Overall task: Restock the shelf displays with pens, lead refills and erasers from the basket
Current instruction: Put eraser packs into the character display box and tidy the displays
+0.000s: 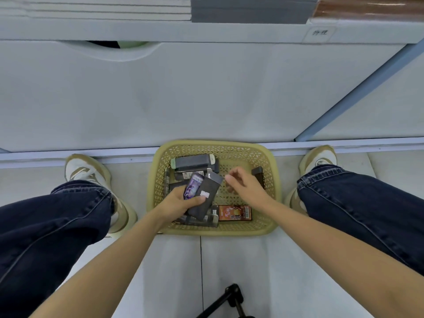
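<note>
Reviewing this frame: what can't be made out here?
Head view:
Print on the purple pack and grey pack in the left hand: too small, blurred.
Packs beneath them in the basket: covered by the left hand and the held packs.
Stacked books: cut off by the top edge.
Black stand: cut off by the bottom edge.

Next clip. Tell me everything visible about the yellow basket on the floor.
The yellow basket looks like plastic, rectangular with rounded corners, lattice-pierced walls and bottom, a smooth rolled rim. It stands level on the pale floor, its far side at the shelf base. Dark boxes and an orange pack lie loose inside.
</note>
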A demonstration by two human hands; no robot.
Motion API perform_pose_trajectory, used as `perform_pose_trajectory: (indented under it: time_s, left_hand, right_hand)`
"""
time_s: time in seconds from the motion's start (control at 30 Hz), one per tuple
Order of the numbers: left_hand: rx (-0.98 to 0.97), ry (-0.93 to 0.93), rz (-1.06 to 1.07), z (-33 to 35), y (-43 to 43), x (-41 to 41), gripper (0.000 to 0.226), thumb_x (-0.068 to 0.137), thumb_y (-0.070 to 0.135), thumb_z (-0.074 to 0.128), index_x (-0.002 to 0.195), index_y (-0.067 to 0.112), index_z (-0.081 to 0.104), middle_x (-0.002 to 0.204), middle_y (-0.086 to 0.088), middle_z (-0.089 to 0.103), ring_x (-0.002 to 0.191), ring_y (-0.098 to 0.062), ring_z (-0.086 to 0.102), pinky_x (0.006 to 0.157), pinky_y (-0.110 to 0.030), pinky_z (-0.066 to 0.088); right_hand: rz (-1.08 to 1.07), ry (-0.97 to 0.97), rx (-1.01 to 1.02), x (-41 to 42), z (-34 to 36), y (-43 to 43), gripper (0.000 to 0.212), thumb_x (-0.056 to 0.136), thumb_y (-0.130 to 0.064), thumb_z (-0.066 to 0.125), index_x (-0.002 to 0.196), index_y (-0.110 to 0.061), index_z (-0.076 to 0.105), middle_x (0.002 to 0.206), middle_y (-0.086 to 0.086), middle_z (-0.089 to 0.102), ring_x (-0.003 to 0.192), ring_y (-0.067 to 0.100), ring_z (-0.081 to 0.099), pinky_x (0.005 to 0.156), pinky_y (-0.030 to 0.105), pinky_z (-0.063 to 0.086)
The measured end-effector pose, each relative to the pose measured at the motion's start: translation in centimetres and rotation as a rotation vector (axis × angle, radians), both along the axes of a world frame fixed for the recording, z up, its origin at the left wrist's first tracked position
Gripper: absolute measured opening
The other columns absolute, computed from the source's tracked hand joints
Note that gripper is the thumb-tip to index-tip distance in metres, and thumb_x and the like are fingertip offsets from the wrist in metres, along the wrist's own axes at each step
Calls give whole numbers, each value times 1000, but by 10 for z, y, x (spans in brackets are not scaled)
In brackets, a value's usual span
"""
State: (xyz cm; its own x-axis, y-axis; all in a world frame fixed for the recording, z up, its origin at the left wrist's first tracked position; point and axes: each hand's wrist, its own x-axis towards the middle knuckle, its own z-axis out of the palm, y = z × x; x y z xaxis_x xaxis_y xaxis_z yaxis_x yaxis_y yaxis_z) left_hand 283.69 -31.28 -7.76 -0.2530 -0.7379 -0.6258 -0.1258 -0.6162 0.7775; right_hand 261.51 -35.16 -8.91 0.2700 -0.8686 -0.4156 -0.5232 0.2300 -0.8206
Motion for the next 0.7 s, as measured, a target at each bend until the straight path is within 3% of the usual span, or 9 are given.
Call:
perform_pose_trajectory:
  time_s: [0.1, 0.2, 0.27, 0.33, 0.4, 0.47, 0.53, 0.6, 0.7]
  left_hand:
    - [1, -25, 69, 1, -1, 11, 13, 93, 17, 64, 105, 16, 67, 99, 0, 76, 92, -15, 71, 76, -23, 54]
    - [57, -1, 189, 0, 0, 16, 14, 95, 17, 59, 109, 18, 64, 100, -4, 75, 94, -22, 71, 81, -33, 55]
    - [107, 55, 271, 0, 0, 17, 14, 97, 12, 55, 109, 13, 62, 95, -8, 76, 86, -23, 72, 77, -36, 58]
    - [133, 61, 325, 0, -2, 16, 11, 97, 8, 54, 106, 7, 61, 85, -6, 76, 72, -20, 72, 63, -30, 59]
    - [108, -3, 313, -1, -3, 16, 12, 95, 5, 54, 105, 1, 60, 75, -5, 73, 63, -17, 68, 55, -27, 57]
    - [80, -53, 280, -2, -2, 14, 12, 94, 5, 57, 104, -1, 59, 70, -7, 67, 62, -17, 64, 58, -28, 58]
    - [54, -46, 253, -2, -1, 10, 9, 92, 8, 62, 99, 2, 61, 69, -8, 64, 63, -18, 61, 64, -29, 56]
    - [42, -16, 258, 2, -1, 4, 12, 89, 12, 68, 96, 3, 63, 74, -10, 66, 67, -20, 62, 64, -29, 55]
    - [54, 37, 300, 11, -3, -7, 21, 82, 11, 75, 101, 4, 68, 92, -12, 75, 81, -22, 71, 74, -32, 58]
  right_hand:
    - [314, 335, 9, -8, -17, 16, 31, 90, -24, 66, 118, -15, 55, 115, 1, 61, 105, 17, 58, 94, 34, 50]
    - [486, 526, -43, -4, -27, 27, 43, 81, -20, 73, 121, -16, 55, 121, 4, 55, 112, 21, 51, 97, 33, 42]
    - [517, 589, -65, -1, -30, 27, 42, 80, -18, 75, 119, -14, 59, 121, 6, 55, 113, 23, 50, 97, 35, 42]
    - [510, 576, -37, 0, -28, 22, 33, 83, -18, 73, 114, -13, 64, 117, 6, 58, 110, 24, 53, 93, 33, 44]
    - [435, 455, 24, -2, -23, 17, 21, 86, -19, 71, 106, -14, 65, 106, 3, 61, 104, 23, 57, 84, 29, 44]
    - [273, 248, 93, -5, -14, 9, 13, 89, -16, 68, 100, -15, 62, 98, -1, 63, 99, 22, 60, 81, 31, 45]
    - [83, 14, 180, -6, -3, 1, 22, 89, -12, 67, 109, -13, 58, 100, 1, 66, 97, 19, 63, 85, 34, 50]
    - [-66, -190, 271, -3, 7, -6, 45, 86, -10, 70, 126, -14, 50, 108, 9, 68, 100, 20, 66, 90, 36, 52]
    - [-159, -404, 299, 9, 20, -13, 56, 83, -1, 70, 131, -13, 44, 110, 17, 67, 92, 24, 70, 77, 37, 59]
